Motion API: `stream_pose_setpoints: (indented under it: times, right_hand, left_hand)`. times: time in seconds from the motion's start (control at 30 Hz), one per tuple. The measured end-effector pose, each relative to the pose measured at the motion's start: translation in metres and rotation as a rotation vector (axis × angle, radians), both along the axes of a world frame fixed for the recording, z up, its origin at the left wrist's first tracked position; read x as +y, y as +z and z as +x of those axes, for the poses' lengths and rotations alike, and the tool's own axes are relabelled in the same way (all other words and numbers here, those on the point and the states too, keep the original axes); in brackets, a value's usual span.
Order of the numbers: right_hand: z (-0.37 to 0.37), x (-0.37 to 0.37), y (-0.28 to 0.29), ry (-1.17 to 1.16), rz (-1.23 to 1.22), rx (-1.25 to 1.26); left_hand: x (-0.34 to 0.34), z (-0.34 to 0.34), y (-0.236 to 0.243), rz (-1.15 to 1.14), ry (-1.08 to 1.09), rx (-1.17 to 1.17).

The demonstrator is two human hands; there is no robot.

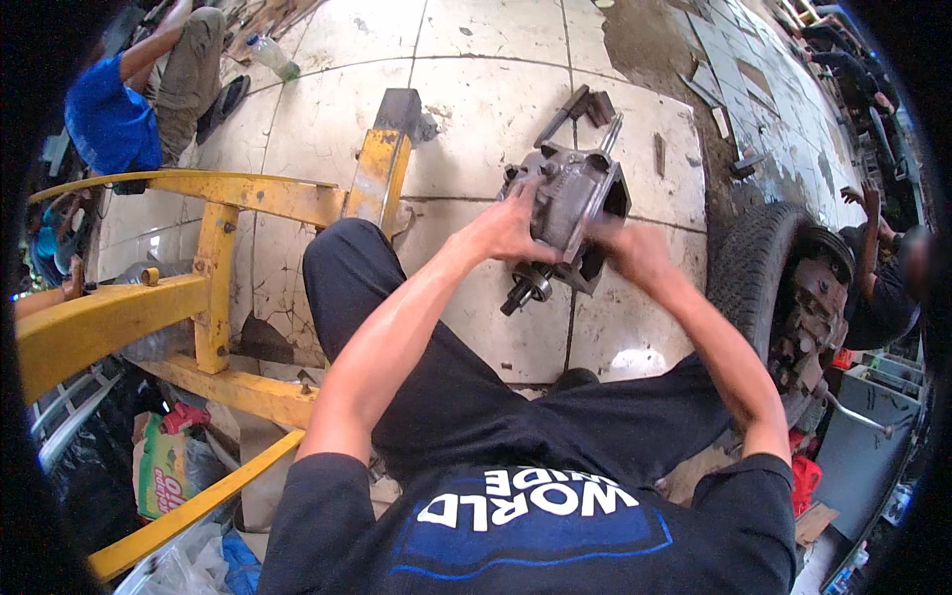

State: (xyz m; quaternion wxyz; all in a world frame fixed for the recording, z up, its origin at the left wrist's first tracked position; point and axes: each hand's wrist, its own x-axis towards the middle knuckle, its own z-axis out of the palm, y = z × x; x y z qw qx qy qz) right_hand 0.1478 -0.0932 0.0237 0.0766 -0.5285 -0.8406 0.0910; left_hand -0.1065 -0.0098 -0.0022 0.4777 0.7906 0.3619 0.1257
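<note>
A grey metal housing sits on the tiled floor before me, open at its right side, with a long rod sticking up from its back and a shaft with a round bearing at its lower left. My left hand grips the left side of the housing, thumb and fingers around its surface. My right hand is at the housing's open right side, smeared by motion, so its fingers and anything in them are unclear. Dark metal pieces lie just behind the housing.
A yellow steel frame stands at my left, and a large tyre with hub parts at my right. A co-worker in blue is at back left, another person at far right. A plastic bottle and broken tiles are farther back.
</note>
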Motion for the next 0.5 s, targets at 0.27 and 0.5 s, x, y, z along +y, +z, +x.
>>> stream_pose_setpoints:
  times: [0.27, 0.5]
  right_hand:
    - [-0.021, -0.023, 0.03, 0.116, -0.093, -0.049]
    - [-0.013, -0.025, 0.034, 0.116, -0.135, -0.032]
  left_hand:
    - [0.002, 0.0, 0.002, 0.072, -0.004, 0.053]
    - [-0.001, 0.003, 0.004, 0.065, -0.001, 0.076]
